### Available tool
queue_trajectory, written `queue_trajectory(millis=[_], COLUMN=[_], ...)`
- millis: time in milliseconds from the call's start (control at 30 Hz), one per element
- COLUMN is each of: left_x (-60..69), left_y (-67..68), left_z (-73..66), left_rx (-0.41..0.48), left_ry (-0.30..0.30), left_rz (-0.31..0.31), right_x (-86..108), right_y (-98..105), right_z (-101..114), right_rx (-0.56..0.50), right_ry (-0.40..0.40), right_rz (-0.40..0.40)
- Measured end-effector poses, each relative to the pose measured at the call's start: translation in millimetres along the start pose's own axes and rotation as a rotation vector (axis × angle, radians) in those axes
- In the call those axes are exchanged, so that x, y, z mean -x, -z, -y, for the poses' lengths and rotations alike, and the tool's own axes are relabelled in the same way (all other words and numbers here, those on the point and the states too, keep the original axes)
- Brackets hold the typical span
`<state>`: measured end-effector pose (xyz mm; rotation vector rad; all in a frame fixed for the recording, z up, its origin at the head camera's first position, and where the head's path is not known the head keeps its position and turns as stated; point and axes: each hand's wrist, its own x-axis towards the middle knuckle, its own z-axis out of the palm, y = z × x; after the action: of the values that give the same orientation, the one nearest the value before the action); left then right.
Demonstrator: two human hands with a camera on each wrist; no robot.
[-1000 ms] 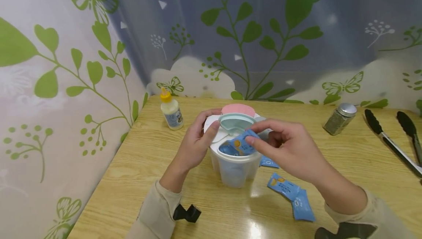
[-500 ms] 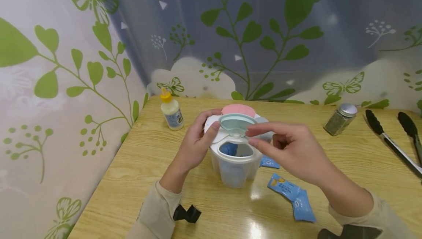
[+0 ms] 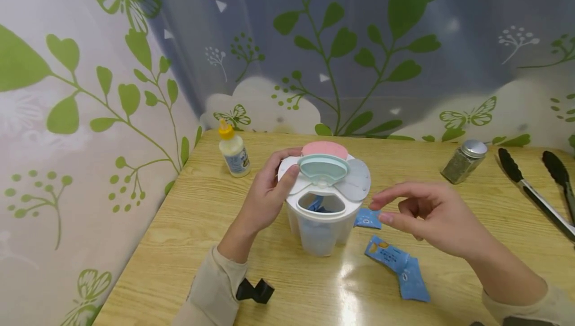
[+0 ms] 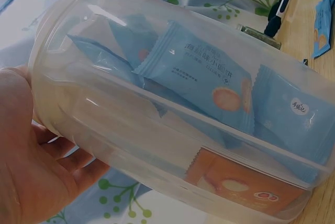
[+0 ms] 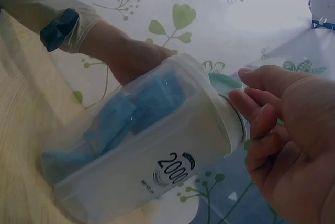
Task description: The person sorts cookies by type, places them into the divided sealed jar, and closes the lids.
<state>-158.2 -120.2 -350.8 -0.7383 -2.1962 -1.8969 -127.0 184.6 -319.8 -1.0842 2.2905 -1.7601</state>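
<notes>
A clear plastic storage container (image 3: 320, 238) with a white sectioned lid stands on the table. Its front opening is uncovered, and a mint flap (image 3: 323, 168) is raised behind it. My left hand (image 3: 265, 201) holds the lid's left side, thumb on top and fingers around the edge. Blue snack packets (image 4: 199, 77) and an orange packet (image 4: 246, 182) show through the container wall in the left wrist view. My right hand (image 3: 435, 218) hovers to the right of the container, thumb and forefinger apart, holding nothing. A blue packet (image 3: 368, 218) lies just below its fingertips.
Two more blue packets (image 3: 397, 266) lie joined or touching on the table (image 3: 179, 266) at front right. A yellow-capped bottle (image 3: 234, 154) stands at back left. A spice jar (image 3: 464, 162) and black-tipped tongs (image 3: 534, 191) are at the right, near the patterned curtain.
One second ago my right hand held a blue packet at the opening. It dropped into the container, and the empty hand moved right and down. My left hand stayed put.
</notes>
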Motion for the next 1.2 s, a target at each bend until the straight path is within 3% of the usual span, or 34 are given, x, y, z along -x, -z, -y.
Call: queue_trajectory(millis=[167, 567, 833, 1067, 1200], left_x=[-0.4, -2.8, -3.1, -1.4, -0.3], left_y=[0.4, -1.3, -1.9, -0.8, 0.0], left_z=[1.3, 1.5, 3.0, 2.3, 0.7], left_rx=[0.0, -0.002, 0.001, -0.004, 0.005], left_ry=[-0.002, -0.002, -0.001, 0.014, 0.016], left_rz=[-0.004, -0.003, 0.003, -0.001, -0.001], right_x=[13.0, 45.1, 69.1, 83.0, 85.4], right_y=[7, 24, 35, 38, 39], right_z=[-14, -61, -94, -118, -122], right_rx=[0.044, 0.027, -0.095, -0.179, -0.162], right_ry=[-0.04, -0.109, -0.134, -0.023, -0.043], right_rz=[0.095, 0.262, 0.423, 0.586, 0.607])
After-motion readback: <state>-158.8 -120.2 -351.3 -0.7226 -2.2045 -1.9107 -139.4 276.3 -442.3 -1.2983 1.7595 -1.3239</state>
